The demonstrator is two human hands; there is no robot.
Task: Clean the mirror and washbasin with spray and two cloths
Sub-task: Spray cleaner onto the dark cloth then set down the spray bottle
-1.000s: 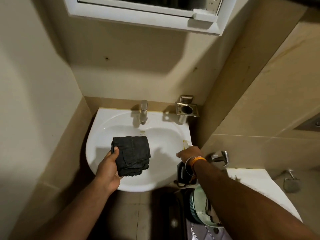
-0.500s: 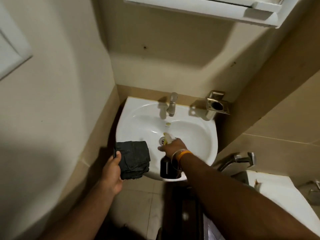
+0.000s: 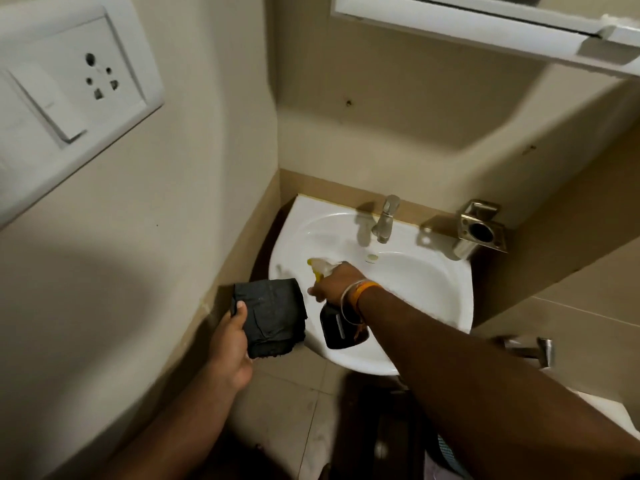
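Note:
A white washbasin (image 3: pixel 436 282) is fixed in the corner, with a steel tap (image 3: pixel 385 219) at its back. My right hand (image 3: pixel 335 279) grips a spray bottle (image 3: pixel 341 329) with a dark body and a yellow-white nozzle, held over the left part of the basin, nozzle pointing left. My left hand (image 3: pixel 232 344) holds a folded dark cloth (image 3: pixel 272 317) just off the basin's left rim. The white frame of the mirror (image 3: pixel 485 26) runs along the top right; its glass is barely in view.
A white socket and switch plate (image 3: pixel 76 81) sits on the left wall. A steel holder (image 3: pixel 479 228) is mounted right of the tap. Another steel tap (image 3: pixel 533 349) sticks out of the right wall. Tiled floor lies below the basin.
My right hand has carried the spray bottle from the basin's right rim to its left part. The left hand with the cloth has drawn back off the bowl. The view has swung left.

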